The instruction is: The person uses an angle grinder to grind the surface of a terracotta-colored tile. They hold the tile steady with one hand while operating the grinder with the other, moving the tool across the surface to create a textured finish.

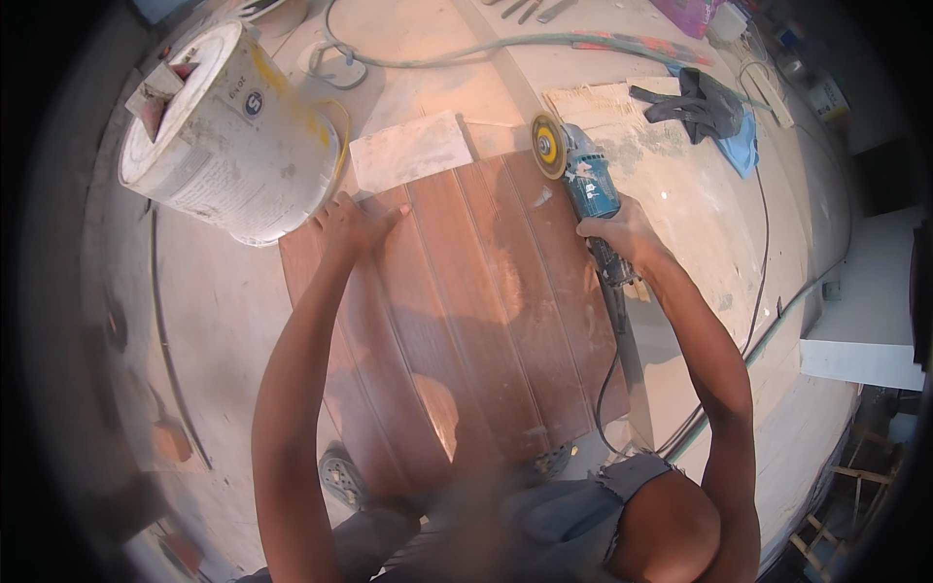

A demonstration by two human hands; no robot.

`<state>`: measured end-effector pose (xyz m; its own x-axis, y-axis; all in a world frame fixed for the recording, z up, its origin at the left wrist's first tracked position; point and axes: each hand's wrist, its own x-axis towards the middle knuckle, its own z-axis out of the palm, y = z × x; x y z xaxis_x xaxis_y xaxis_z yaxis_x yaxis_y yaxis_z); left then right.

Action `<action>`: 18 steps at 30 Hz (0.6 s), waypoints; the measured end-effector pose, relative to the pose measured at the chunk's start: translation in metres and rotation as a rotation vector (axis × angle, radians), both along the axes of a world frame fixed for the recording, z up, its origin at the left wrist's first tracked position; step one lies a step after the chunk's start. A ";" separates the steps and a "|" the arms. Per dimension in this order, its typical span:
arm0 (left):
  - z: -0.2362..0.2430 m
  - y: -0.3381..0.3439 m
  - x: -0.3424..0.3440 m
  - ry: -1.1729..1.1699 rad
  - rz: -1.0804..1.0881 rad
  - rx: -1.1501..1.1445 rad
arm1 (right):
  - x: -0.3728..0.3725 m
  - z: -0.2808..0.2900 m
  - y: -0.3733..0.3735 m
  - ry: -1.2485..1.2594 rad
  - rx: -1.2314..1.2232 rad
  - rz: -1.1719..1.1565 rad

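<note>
A reddish-brown, wood-look tile (457, 321) with plank-like lines lies in front of me. My left hand (355, 231) rests at its far left edge, fingers and thumb spread, the fingertips reaching the edge. In my right hand (627, 241) is a teal and black angle grinder (591, 187), gripped round its body over the tile's right edge. The grinder's yellow-centred disc (549, 146) stands tilted by the far right corner. Whether the disc touches the tile or is spinning, I cannot tell. Dust and pale marks show on the tile's face.
A large white bucket (238, 136) stands beyond my left hand. A pale tile piece (411, 152) lies past the far edge. Dark gloves (695, 105) and a blue cloth (741, 146) lie at the far right. Cables and a green hose (466, 53) cross the dusty floor.
</note>
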<state>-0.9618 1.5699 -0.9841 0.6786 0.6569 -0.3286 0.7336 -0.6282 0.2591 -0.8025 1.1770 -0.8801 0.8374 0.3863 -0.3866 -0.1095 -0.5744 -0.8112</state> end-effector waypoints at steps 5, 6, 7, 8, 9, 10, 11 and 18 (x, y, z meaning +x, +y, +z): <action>-0.004 -0.007 0.020 0.006 -0.005 -0.093 | 0.007 -0.007 0.006 0.011 -0.014 0.011; -0.010 -0.008 0.019 -0.030 0.023 -0.058 | 0.007 -0.004 0.010 0.014 -0.027 0.017; -0.014 -0.005 0.018 -0.026 0.031 -0.063 | 0.006 -0.004 0.013 0.017 -0.039 0.023; -0.015 -0.005 0.020 -0.025 0.034 -0.073 | 0.007 -0.005 0.013 0.027 -0.029 0.023; -0.015 -0.006 0.021 -0.023 0.036 -0.082 | 0.009 -0.007 0.012 0.036 -0.018 0.023; -0.016 -0.007 0.022 -0.026 0.051 -0.107 | 0.011 -0.009 0.010 0.046 -0.007 0.023; -0.013 -0.009 0.025 -0.031 0.064 -0.130 | 0.013 -0.011 0.008 0.043 0.001 0.025; -0.005 -0.012 0.026 -0.027 0.054 -0.091 | 0.012 -0.016 0.007 0.039 0.045 0.009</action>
